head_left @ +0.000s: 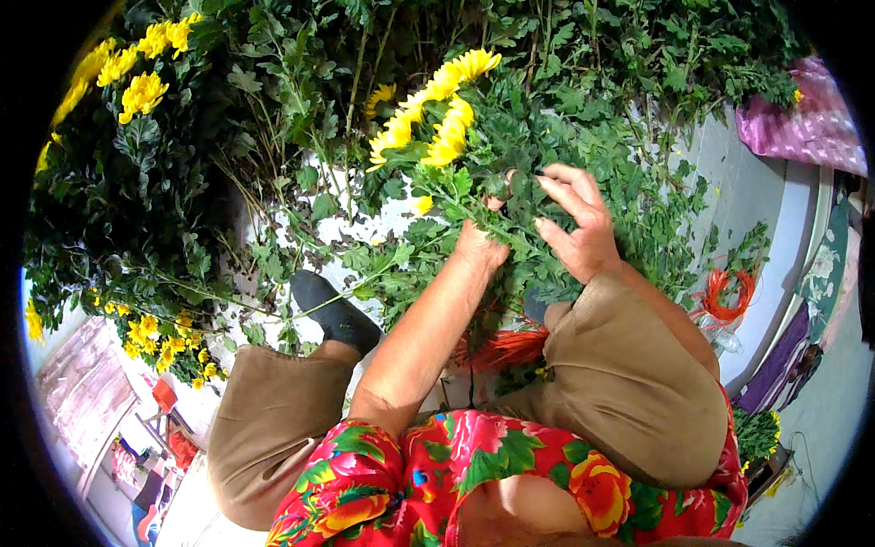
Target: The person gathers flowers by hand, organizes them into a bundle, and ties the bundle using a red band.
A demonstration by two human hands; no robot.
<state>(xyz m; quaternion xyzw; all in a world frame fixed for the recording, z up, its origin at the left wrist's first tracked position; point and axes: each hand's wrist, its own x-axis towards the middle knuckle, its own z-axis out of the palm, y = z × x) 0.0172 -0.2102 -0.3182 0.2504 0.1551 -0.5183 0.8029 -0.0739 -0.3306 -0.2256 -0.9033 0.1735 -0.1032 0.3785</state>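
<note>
A bunch of yellow chrysanthemums (pixel 447 141) with long leafy stems lies in front of me, its blooms pointing away and to the left. My left hand (pixel 485 239) is closed around the stems below the blooms; leaves cover most of its fingers. Just to its right, my right hand (pixel 581 223) has its fingers bent and spread apart at the edge of the green leaves (pixel 524 205). I see nothing gripped in it, though foliage hides what lies under the fingertips.
Piles of leafy stems (pixel 301 73) fill the far side, with yellow blooms (pixel 143 96) at far left. Red strings (pixel 506 351) lie between my legs, and an orange-red coil (pixel 726 296) rests at right. Purple cloth (pixel 802 114) hangs at far right. Smaller yellow flowers (pixel 159 342) sit at left.
</note>
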